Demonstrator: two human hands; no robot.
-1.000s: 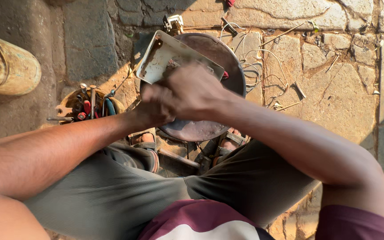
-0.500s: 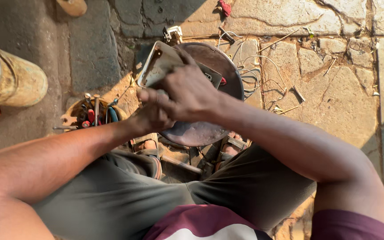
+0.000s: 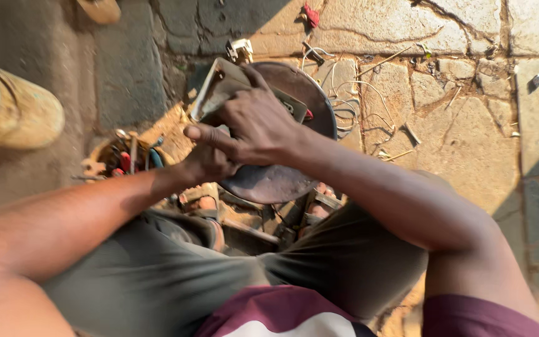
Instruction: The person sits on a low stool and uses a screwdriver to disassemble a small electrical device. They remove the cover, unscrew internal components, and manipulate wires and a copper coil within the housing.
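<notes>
My right hand (image 3: 254, 128) is closed over a flat metal plate (image 3: 223, 84) that lies tilted on a dark round pan-like disc (image 3: 294, 93). The forefinger points left along the plate's near edge. My left hand (image 3: 207, 163) sits under the right one, mostly hidden, fingers curled at the lower edge of the plate or disc; which one it grips I cannot tell. Both forearms cross in front of my knees, and the disc's near rim (image 3: 269, 187) shows below my hands.
A yellowish cylinder (image 3: 17, 112) lies at the left. A small pot of hand tools (image 3: 126, 159) stands beside my left wrist. Loose wires (image 3: 344, 106), a red scrap (image 3: 310, 15) and small debris lie on the cracked stone paving (image 3: 463, 125). My sandalled feet (image 3: 204, 203) are below the disc.
My hands and the plate have shifted slightly left and up in view. The right hand has spread further over the plate, forefinger now extended.
</notes>
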